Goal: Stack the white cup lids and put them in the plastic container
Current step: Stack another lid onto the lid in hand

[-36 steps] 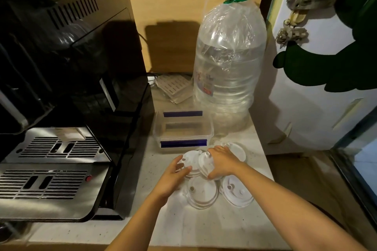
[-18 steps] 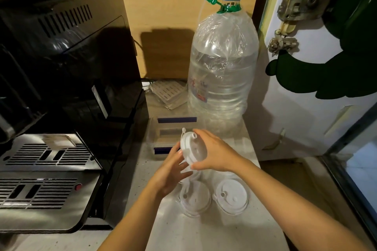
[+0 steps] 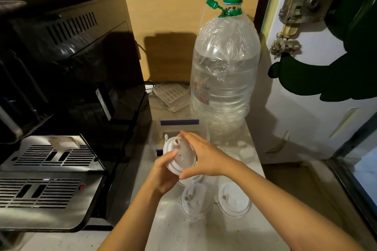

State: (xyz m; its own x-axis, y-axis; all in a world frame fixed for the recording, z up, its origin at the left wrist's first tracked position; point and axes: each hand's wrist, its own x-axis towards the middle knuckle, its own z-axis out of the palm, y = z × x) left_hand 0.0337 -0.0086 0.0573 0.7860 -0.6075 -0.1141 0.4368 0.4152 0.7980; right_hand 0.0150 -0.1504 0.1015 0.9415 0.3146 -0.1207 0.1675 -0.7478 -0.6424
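1. While both hands meet above the counter (image 3: 204, 236), a white cup lid (image 3: 179, 156) is held tilted between them, its raised top turned toward the camera.
2. Round and translucent white, the held lid shows a stepped rim, a small spout near its upper edge and a tiny hole near its centre; whether more than one lid is pressed together there cannot be told.
3. Left hand (image 3: 163, 175): fingers curled around the lid's lower left edge, thumb lying across its face.
4. Right hand (image 3: 201, 158): fingers closed on the lid's right side, fingertips at the top rim and thumb at the bottom rim.
5. Two more lids lie flat on the counter below the hands, side by side and just apart: one on the left (image 3: 195, 199), one on the right (image 3: 234, 199). Another lid (image 3: 190, 180) is partly hidden under the right hand.
6. Just behind the held lid sits the clear plastic container (image 3: 163, 128) with blue strips on its rim, its inside mostly blocked from view.
7. A large water bottle (image 3: 224, 79) with a green cap stands behind the container, and a black coffee machine (image 3: 67, 87) fills the left side.
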